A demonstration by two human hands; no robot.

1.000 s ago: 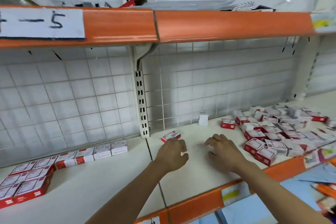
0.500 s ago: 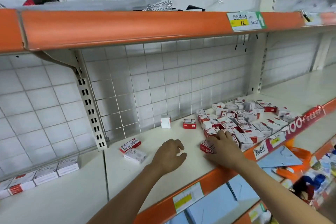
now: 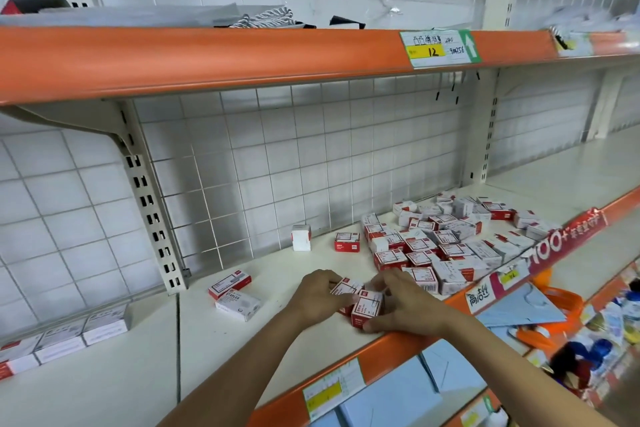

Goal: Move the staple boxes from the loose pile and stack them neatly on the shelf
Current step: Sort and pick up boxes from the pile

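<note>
- The left hand curls round a small red-and-white staple box, fingers over its top, low over the shelf near the front edge.
- The right hand grips a second box, thumb below it and fingers over its far side; the two boxes touch each other between the hands.
- How many boxes sit in the cluster between the hands cannot be told; at least two show.
- The loose pile lies to the right on the same shelf, boxes tumbled at all angles, its nearest boxes just beyond the right hand's fingers.
- Two boxes lie flat to the left of the hands, one partly on the other, near the upright post.
- One white box stands on end by the back grid, and a red box sits just right of it, both apart from the pile.
- At far left a neat row of boxes runs along the back of the shelf.
- The orange shelf above carries a price tag marked 12.
- Below the shelf edge lie blue envelopes.
</note>
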